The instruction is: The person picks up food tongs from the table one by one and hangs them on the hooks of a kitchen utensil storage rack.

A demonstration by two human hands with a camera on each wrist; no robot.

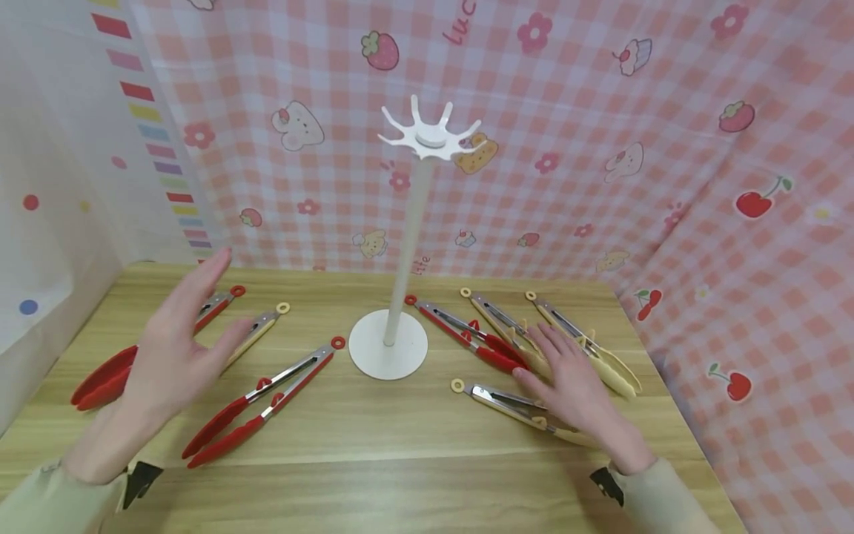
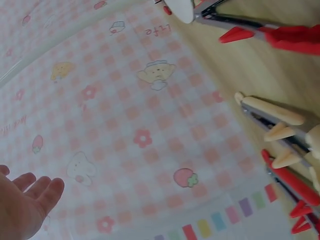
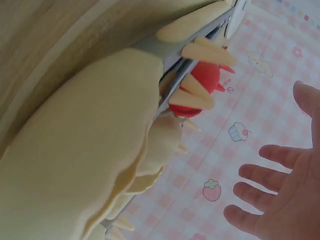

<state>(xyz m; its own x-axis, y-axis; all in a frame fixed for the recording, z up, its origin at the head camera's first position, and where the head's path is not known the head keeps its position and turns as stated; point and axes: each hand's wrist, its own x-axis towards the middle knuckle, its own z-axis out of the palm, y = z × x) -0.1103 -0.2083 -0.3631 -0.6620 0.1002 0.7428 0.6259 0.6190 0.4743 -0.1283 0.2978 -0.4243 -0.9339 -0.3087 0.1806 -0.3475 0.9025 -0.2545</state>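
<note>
Above the left tongs: up comes the view of the left hand [image 1: 173,348], held with fingers straight and thumb spread wide, nothing gripped.
Above the right tongs: the right hand [image 1: 567,371] is stretched out too, fingers extended and a little parted, nothing gripped; whether any tongs are brushed cannot be told.
Left, far: the outer red tongs [image 1: 107,378] are half covered by the left hand, ring pointed far and right, heads near and left.
Left, middle: the slanted cream tongs [image 1: 260,330] are laid on much the same diagonal, ring far and right, heads hidden.
Left, near: the near red tongs [image 1: 276,404] are seen whole, arms parted, ring aimed at the stand, heads at the near left.
Centre: the white stand [image 1: 408,245] is set upright on the table [image 1: 400,475], prongs fanned at its top.
Right of centre: the inner red tongs [image 1: 465,335] are angled the other way, ring far left, heads near right.
Right, far: that slant is matched by the middle cream tongs [image 1: 492,319], partly covered, and the outermost cream tongs [image 1: 610,374].
Right, near: the near cream tongs [image 1: 507,410] are turned flatter across, ring left, heads right.
</note>
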